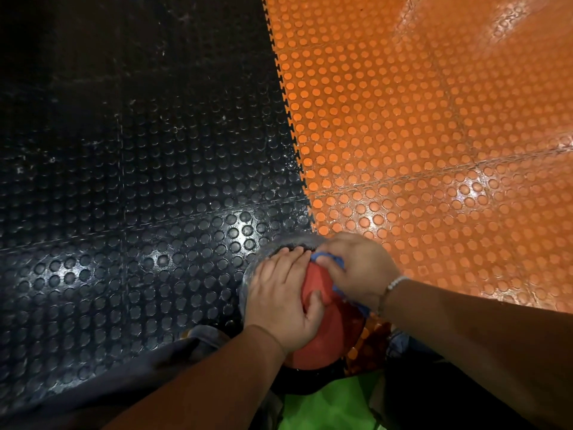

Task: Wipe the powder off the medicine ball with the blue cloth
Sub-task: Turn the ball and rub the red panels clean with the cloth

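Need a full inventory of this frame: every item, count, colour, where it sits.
medicine ball: 1, red and black with a pale powdery film on its far side, on the floor where the two tile colours meet
blue cloth: 1, blue, bunched on top of the ball
black floor tiles: several, black and studded, left half of view
orange floor tiles: several, orange and studded, right half of view
green fabric: 1 patch, bright green, bottom edge below the ball
dark fabric: 1 patch, dark grey, lower left
bracelet: 1, white beads, on the right wrist
left hand: 1, rests on the ball's left side, fingers fairly straight
right hand: 1, grips the cloth against the ball
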The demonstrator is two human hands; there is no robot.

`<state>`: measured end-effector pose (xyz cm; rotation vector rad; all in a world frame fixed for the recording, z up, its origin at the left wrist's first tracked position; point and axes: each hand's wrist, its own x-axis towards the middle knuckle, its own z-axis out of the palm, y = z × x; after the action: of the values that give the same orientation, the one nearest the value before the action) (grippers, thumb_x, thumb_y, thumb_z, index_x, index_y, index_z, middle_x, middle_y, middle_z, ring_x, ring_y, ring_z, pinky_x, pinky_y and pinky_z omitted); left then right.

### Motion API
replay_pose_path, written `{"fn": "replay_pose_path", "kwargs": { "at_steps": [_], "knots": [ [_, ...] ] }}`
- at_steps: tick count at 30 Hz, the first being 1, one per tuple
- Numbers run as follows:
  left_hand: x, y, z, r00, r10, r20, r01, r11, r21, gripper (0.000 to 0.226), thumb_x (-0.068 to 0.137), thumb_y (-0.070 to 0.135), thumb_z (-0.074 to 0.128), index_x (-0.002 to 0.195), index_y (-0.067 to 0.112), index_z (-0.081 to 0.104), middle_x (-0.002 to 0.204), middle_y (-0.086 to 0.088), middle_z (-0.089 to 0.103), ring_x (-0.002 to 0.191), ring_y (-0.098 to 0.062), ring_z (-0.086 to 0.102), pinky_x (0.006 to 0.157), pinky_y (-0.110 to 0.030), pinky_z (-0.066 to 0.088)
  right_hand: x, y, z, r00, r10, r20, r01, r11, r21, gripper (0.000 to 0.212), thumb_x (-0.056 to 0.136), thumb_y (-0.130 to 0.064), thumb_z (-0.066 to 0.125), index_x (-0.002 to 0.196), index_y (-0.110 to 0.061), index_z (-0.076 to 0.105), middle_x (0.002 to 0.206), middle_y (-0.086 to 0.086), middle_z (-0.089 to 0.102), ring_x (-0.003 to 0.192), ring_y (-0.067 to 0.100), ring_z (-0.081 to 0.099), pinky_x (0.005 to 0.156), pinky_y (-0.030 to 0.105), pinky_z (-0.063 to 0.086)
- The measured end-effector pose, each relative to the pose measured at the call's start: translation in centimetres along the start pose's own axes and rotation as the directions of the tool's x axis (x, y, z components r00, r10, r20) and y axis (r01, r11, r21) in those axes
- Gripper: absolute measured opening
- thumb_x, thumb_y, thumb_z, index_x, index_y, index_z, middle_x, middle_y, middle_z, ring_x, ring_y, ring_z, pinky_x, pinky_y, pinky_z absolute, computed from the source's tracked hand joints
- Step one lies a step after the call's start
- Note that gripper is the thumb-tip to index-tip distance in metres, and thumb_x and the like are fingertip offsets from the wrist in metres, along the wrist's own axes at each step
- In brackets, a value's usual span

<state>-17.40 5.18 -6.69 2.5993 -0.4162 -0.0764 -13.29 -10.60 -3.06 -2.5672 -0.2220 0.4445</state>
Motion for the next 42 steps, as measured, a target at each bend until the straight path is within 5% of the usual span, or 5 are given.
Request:
{"fn": "replay_pose_path", "kwargs": {
  "at_steps": [15,21,31,38,42],
  "knots": [
    [0.4,0.2,-0.3,1.000,0.010,0.030,-0.009,0.999,-0.048,0.053,0.075,0.039,0.048,0.119,0.013,0.063,0.124,-0.001,0.060,0.120,-0.022,0.051,0.102,-0.042,0.035,3.6,3.4,0.1,0.915,0.386,0.114,-0.374,0.920,-0.114,0.025,0.095,-0.030,0.047,0.100,-0.015,0.067,0.103,0.007,0.065,0.079,0.020,0.049,0.067,0.024,0.037],
    [0.0,-1.1,-0.7,0.999,-0.004,0.034,0.006,0.997,-0.081,0.053,0.074,0.039,0.049,0.117,0.012,0.063,0.124,-0.002,0.060,0.116,-0.023,0.054,0.099,-0.040,0.042,1.9,1.4,0.8,1.000,0.013,0.016,-0.014,0.999,0.050,0.032,0.089,-0.038,0.049,0.104,-0.020,0.070,0.103,0.001,0.066,0.094,0.021,0.060,0.084,0.031,0.047],
    [0.7,-2.4,-0.9,0.995,-0.006,0.100,0.016,0.995,-0.098,0.055,0.073,0.040,0.047,0.120,0.014,0.061,0.125,0.000,0.058,0.118,-0.017,0.050,0.102,-0.033,0.034,2.1,0.8,0.4,0.997,0.067,0.044,-0.074,0.982,0.171,0.021,0.090,-0.029,0.056,0.104,-0.021,0.070,0.101,-0.001,0.065,0.095,0.016,0.057,0.085,0.026,0.044],
    [1.8,-3.0,-1.9,0.981,-0.119,0.155,0.164,0.931,-0.326,0.050,0.081,0.051,0.039,0.119,0.024,0.056,0.128,0.012,0.047,0.122,-0.003,0.038,0.104,-0.022,0.027,2.1,6.3,0.7,0.766,0.595,0.244,-0.633,0.631,0.448,0.023,0.088,-0.024,0.062,0.103,-0.008,0.068,0.098,0.007,0.064,0.079,0.018,0.055,0.069,0.024,0.043],
    [3.7,-5.3,-2.9,0.534,-0.808,0.250,0.833,0.452,-0.319,0.080,0.076,0.074,0.038,0.130,0.016,0.049,0.132,-0.006,0.050,0.123,-0.026,0.046,0.104,-0.040,0.035,2.5,9.4,0.3,0.530,0.621,0.578,-0.833,0.254,0.491,0.044,0.092,-0.027,0.054,0.125,0.001,0.052,0.123,0.019,0.057,0.088,0.023,0.058,0.086,0.031,0.049]
  ]
}}
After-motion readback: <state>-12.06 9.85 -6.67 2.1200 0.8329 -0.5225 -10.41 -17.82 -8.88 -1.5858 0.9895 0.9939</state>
